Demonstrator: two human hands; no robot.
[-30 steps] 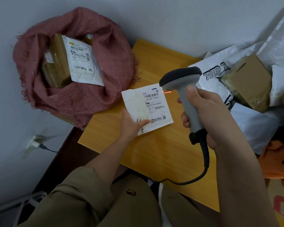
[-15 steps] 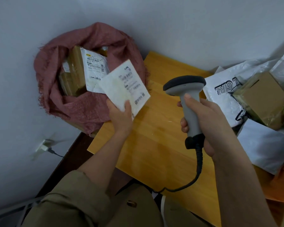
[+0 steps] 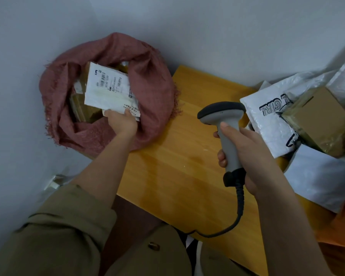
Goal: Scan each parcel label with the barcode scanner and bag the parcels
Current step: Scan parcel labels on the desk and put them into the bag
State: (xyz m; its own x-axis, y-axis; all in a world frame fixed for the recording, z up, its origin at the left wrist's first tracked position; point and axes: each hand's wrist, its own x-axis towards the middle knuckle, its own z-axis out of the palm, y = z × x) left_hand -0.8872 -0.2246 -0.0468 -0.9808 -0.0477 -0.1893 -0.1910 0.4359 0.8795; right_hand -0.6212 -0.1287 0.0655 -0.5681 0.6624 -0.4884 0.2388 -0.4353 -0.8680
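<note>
While left hand (image 3: 121, 121) grips it, flat white parcel (image 3: 106, 90) shows barcode label.

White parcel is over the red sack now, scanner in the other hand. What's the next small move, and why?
Probably open the left hand and let the white parcel drop: it hangs inside the mouth of the red sack, over the boxes there. The right hand holds the scanner idle above the table.

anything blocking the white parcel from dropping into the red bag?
Nothing visible. The left hand holds the white parcel right over the open mouth of the red bag. Only parcels already bagged lie beneath it, including a brown box. The right hand holds the scanner well aside.
</note>
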